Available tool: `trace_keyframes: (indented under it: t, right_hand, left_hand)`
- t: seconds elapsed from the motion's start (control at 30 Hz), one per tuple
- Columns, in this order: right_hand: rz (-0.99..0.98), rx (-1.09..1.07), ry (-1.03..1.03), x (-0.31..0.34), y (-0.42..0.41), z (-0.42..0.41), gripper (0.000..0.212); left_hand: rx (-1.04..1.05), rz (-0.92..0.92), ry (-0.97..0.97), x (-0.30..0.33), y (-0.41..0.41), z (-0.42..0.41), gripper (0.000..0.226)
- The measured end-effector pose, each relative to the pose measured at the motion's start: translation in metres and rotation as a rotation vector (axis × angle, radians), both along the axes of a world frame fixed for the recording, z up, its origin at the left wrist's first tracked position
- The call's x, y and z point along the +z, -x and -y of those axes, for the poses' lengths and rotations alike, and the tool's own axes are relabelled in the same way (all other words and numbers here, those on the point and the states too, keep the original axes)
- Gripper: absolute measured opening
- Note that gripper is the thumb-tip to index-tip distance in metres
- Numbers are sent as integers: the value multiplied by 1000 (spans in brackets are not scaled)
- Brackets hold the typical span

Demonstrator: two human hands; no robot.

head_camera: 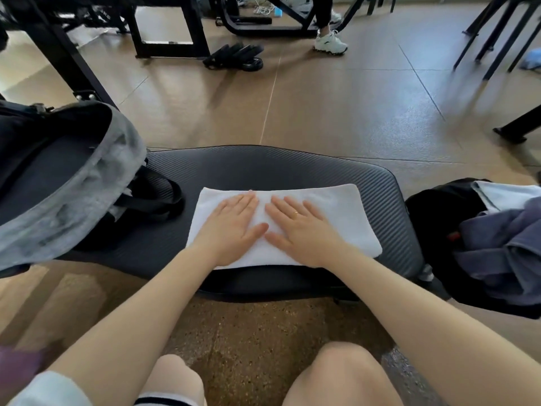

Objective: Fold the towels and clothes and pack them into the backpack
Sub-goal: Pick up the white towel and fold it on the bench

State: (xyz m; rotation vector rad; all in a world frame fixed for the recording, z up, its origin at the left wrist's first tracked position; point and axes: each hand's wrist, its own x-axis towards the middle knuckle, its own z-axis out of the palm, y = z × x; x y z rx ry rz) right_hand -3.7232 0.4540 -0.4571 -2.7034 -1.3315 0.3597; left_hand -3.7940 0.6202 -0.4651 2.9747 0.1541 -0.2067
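Palms flat: my left hand point(234, 222) and right hand point(301, 227) press the folded white towel point(345, 218), fingers straight. I see the backpack point(73, 183) just left.

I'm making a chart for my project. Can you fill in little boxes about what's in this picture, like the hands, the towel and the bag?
left hand: left hand, fingers straight, pressing flat on the towel
right hand: right hand, flat on the towel, a ring on one finger
towel: white towel, folded, lying on the dark ribbed cushion
backpack: grey and black backpack, left of the towel
other clothes: blue-grey clothes piled on the right
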Motion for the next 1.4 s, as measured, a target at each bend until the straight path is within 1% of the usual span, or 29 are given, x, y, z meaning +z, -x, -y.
trace_keyframes:
  t: [0.07, 0.17, 0.23, 0.33, 0.4, 0.47, 0.5, 0.57, 0.63, 0.7, 0.77, 0.83, 0.87, 0.9, 0.93, 0.97, 1.0, 1.03, 1.07, 1.1, 1.17, 1.2, 1.23, 1.3, 1.33, 1.37, 1.4]
  right_hand:
    - [8, -53, 40, -2, -13, 13, 61]
    - [17, -188, 79, -2, -35, 39, 62]
    - [10, -279, 64, -4, -48, 54, 61]
    - [-8, -356, 4, -4, -65, 64, 60]
    - [6, -375, -23, 2, -69, 60, 60]
    - [-56, -431, -58, 7, -74, 57, 62]
    - [-109, -485, -87, 11, -76, 58, 61]
    - [-204, -607, -175, 16, -80, 62, 52]
    - [-281, -675, -260, 19, -78, 67, 42]
    - [-370, -711, -295, 20, -72, 74, 41]
    - [-449, -742, -297, 17, -64, 81, 43]
    - [-454, -733, -272, 15, -56, 85, 40]
    - [-437, -718, -278, 16, -54, 86, 35]
    - [-402, -688, -293, 20, -50, 85, 30]
    - [-352, -648, -309, 25, -47, 82, 25]
    - [-304, -605, -336, 30, -43, 79, 22]
    - [-277, -570, -372, 35, -39, 74, 21]
    - [-271, -529, -414, 39, -34, 68, 21]
    - [-281, -489, -448, 43, -28, 61, 20]
    - [-295, -446, -479, 46, -22, 54, 19]
    - [-330, -367, -507, 52, -10, 39, 15]
    - [-362, -337, -506, 54, -4, 32, 17]
    - [-415, -325, -514, 55, 0, 25, 21]
    - [-598, -351, -515, 56, 6, 16, 24]
    - [-667, -356, -500, 56, 8, 13, 28]
    - [-696, -337, -491, 55, 11, 12, 36]
    - [-673, -290, -486, 52, 12, 11, 44]
  left_hand:
    - [0, 6, -7, 1, -1, -1, 102]
    - [-2, 11, -13, 2, 0, 3, 104]
    - [-7, 8, -8, 2, 1, 2, 105]
    - [-16, 12, -15, 2, 1, 1, 102]
    - [-19, -4, -37, 2, 1, 2, 94]
    - [-5, -21, -32, 4, 1, 3, 84]
    - [-3, -20, -33, 5, 2, 4, 83]
    - [1, -29, -35, 6, 2, 5, 85]
    - [20, -36, -19, 7, 3, 6, 91]
    - [37, -60, -8, 8, 4, 10, 92]
    - [81, -82, 0, 11, 3, 15, 90]
    - [141, -64, 16, 16, -5, 24, 84]
    - [134, -19, 33, 17, -10, 31, 80]
    - [71, 43, 47, 18, -16, 38, 76]
    - [-39, 90, 52, 17, -21, 46, 71]
    - [-168, 100, 58, 17, -25, 54, 66]
    - [-271, 67, 70, 15, -29, 60, 60]
    - [-314, 27, 106, 12, -31, 64, 55]
    - [-300, 11, 168, 10, -33, 66, 51]
    - [-242, 38, 301, 10, -32, 66, 47]
    - [-83, 154, 674, 16, -27, 65, 35]
    - [-7, 203, 828, 20, -22, 63, 30]
    - [65, 254, 938, 22, -18, 59, 27]
    - [220, 320, 1094, 23, -12, 50, 30]
    - [297, 320, 1140, 23, -10, 45, 32]
    - [353, 296, 1165, 23, -9, 40, 32]
    - [392, 265, 1160, 21, -9, 35, 27]
